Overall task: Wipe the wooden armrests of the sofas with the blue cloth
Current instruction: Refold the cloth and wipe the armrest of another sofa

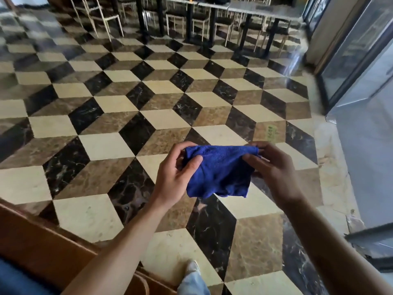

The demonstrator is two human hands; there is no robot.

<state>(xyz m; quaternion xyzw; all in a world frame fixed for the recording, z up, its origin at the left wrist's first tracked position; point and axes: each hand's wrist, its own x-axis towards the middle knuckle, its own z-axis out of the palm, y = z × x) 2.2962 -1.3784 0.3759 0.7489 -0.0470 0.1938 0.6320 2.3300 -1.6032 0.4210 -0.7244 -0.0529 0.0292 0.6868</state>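
A wooden armrest (pixel 38 237) ran along the lower left corner, above blue upholstery. The left hand (pixel 174 177) pinched the blue cloth (pixel 219 171) by its left edge, thumb pressed on top. The cloth hung in the air above the patterned floor (pixel 127 116). The right hand (pixel 272 167) gripped its right edge.

One head-worn camera looks forward and steeply down, close over both raised hands, the left hand (pixel 172 175) and the right hand (pixel 274 167), with the patterned floor (pixel 119 103) stretching away to distant tables (pixel 212 9).
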